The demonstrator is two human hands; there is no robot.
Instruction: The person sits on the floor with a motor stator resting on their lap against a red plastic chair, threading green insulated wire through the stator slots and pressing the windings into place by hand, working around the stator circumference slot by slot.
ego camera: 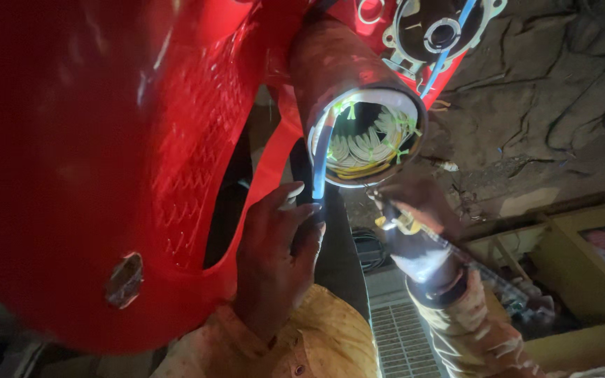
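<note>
Left hand [274, 245] grips the blue wire [321, 157] running out of the rusty cylindrical motor housing [341, 70], centre frame, pale windings [369, 143] coiled inside. Right hand [414, 210] sits at the rim, closed on what may be a thin metal tool [393, 218], blurred. A glossy red plastic chair [92, 154] blocks the left; wooden box [582, 280] right.

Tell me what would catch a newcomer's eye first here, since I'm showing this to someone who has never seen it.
First the big red plastic chair filling the left side, close to the camera. Then the open metal tube at top centre, lit inside, with pale wire coils tied by green bits. Below it, the left hand holds a blue cable, and the right hand grips a small tool, hard to make out.
</note>
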